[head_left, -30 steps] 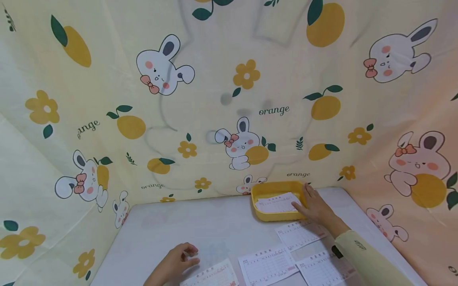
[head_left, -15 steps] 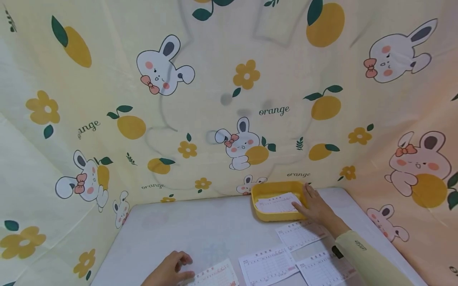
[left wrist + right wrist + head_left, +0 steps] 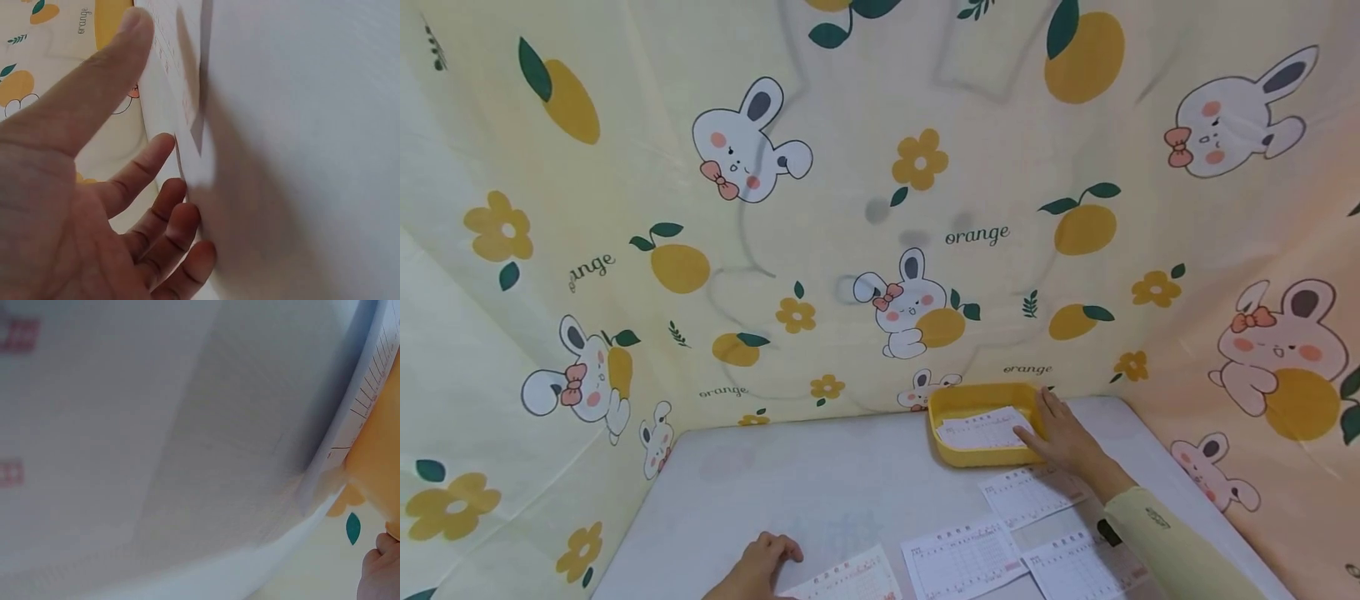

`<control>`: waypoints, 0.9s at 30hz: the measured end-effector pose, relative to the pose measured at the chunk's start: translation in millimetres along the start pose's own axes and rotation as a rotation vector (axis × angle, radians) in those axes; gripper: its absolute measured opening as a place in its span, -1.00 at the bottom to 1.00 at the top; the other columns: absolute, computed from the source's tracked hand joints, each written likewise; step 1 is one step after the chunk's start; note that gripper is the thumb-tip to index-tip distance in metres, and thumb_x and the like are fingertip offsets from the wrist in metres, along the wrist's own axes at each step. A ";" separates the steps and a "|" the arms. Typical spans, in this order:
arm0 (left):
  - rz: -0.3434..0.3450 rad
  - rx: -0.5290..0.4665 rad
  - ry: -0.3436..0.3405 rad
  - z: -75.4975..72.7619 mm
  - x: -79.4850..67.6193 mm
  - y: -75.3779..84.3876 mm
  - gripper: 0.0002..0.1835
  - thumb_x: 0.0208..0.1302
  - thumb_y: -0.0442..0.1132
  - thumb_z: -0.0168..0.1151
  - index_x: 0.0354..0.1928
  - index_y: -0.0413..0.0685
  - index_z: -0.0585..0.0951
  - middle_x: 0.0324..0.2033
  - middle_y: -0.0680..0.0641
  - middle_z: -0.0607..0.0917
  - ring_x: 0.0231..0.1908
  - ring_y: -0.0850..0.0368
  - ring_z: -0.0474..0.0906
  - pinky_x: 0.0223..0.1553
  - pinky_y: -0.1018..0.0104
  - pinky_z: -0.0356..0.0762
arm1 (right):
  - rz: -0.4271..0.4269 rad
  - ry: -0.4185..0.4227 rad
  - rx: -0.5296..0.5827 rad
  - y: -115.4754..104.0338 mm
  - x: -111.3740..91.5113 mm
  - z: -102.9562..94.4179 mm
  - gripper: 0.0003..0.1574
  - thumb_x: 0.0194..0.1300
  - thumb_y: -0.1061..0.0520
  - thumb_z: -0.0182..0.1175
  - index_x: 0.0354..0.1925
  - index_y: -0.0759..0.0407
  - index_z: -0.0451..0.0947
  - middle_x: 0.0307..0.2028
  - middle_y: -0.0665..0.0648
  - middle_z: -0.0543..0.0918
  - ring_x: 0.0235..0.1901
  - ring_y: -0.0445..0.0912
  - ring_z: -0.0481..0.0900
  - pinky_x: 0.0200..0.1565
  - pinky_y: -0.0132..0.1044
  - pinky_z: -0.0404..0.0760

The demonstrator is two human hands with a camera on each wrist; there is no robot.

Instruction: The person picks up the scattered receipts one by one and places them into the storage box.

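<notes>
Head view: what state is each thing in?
Tray: upright, open-topped
Tray slip: in the tray, printed side up
Left slip: printed side up, cut off by the frame
Middle slip: printed side up
Far right slip: printed side up, partly hidden
Near right slip: printed side up, partly hidden
Left hand: fingers bent, by the left slip
Right hand: holding the tray's right end
Cloth: hung up, creased

Room over table [image 3: 775, 479] left of box [image 3: 988, 457]; cloth [image 3: 850, 208] close behind box blocks, right hand [image 3: 1067, 442] blocks its right side.
</notes>
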State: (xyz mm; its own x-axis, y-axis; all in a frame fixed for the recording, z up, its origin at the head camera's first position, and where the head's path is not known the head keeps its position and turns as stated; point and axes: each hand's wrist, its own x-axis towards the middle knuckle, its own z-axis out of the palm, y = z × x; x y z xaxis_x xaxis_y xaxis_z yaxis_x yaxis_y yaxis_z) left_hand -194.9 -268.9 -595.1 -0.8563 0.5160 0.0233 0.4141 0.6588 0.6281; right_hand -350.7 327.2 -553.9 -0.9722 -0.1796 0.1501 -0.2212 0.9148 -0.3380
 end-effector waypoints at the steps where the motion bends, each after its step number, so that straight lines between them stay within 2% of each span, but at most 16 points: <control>1: 0.002 0.004 0.004 1.1 0.3 -1.6 -0.43 0.12 0.12 0.69 0.00 0.10 0.55 -0.09 0.13 0.39 -0.13 0.37 0.26 -0.07 0.25 0.40 | 0.002 -0.001 0.001 0.1 -0.1 0.1 0.41 0.53 -0.57 -0.02 0.65 0.53 -0.18 0.67 0.52 -0.17 0.59 0.56 -0.11 0.52 0.46 -0.03; 9: 0.042 -0.009 0.019 3.0 1.4 -4.0 -0.47 0.19 0.16 0.63 -0.01 0.12 0.54 -0.11 0.10 0.38 -0.17 0.36 0.23 -0.16 0.28 0.35 | -0.007 0.008 0.002 3.2 0.1 2.0 0.41 0.53 -0.58 -0.02 0.65 0.53 -0.17 0.67 0.51 -0.17 0.60 0.54 -0.10 0.52 0.45 -0.04; 14: -0.055 -0.063 -0.011 -0.2 3.2 -1.7 -0.51 0.16 0.12 0.65 -0.05 0.16 0.57 -0.11 0.04 0.41 -0.15 0.25 0.27 -0.13 0.28 0.36 | -0.012 0.010 0.004 3.6 0.3 1.8 0.41 0.53 -0.57 -0.02 0.65 0.53 -0.18 0.67 0.51 -0.18 0.60 0.52 -0.11 0.53 0.43 -0.05; 19: -0.148 -0.055 -0.027 -4.5 4.7 9.3 -0.55 0.14 0.11 0.66 -0.09 0.20 0.59 -0.10 0.02 0.45 -0.13 0.12 0.34 -0.07 0.25 0.45 | -0.016 0.014 0.013 2.5 -1.0 0.6 0.40 0.54 -0.55 -0.01 0.65 0.53 -0.19 0.67 0.51 -0.18 0.61 0.52 -0.12 0.54 0.43 -0.06; 22: -0.204 -0.053 -0.032 -7.0 5.2 19.1 -0.57 0.14 0.10 0.66 -0.10 0.20 0.61 -0.11 0.05 0.45 -0.16 0.13 0.33 -0.12 0.27 0.43 | -0.011 0.018 0.010 1.4 -1.4 0.2 0.39 0.53 -0.54 0.00 0.65 0.52 -0.18 0.67 0.51 -0.17 0.60 0.54 -0.11 0.53 0.44 -0.04; 27: -0.240 -0.061 -0.021 -10.1 4.7 33.7 -0.62 0.17 -0.03 0.65 -0.11 0.12 0.63 -0.15 0.03 0.44 -0.23 0.10 0.29 -0.26 0.27 0.32 | -0.007 0.018 0.009 0.7 -1.9 0.3 0.38 0.53 -0.53 0.03 0.65 0.51 -0.18 0.68 0.50 -0.16 0.59 0.54 -0.10 0.52 0.45 -0.03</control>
State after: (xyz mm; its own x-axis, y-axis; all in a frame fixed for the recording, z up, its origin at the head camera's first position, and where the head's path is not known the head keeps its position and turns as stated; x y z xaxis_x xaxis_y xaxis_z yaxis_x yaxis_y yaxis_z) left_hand -188.0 -249.7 -566.0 -0.9210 0.3602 -0.1482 0.1792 0.7298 0.6597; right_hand -349.0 328.0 -554.7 -0.9690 -0.1794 0.1696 -0.2289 0.9102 -0.3452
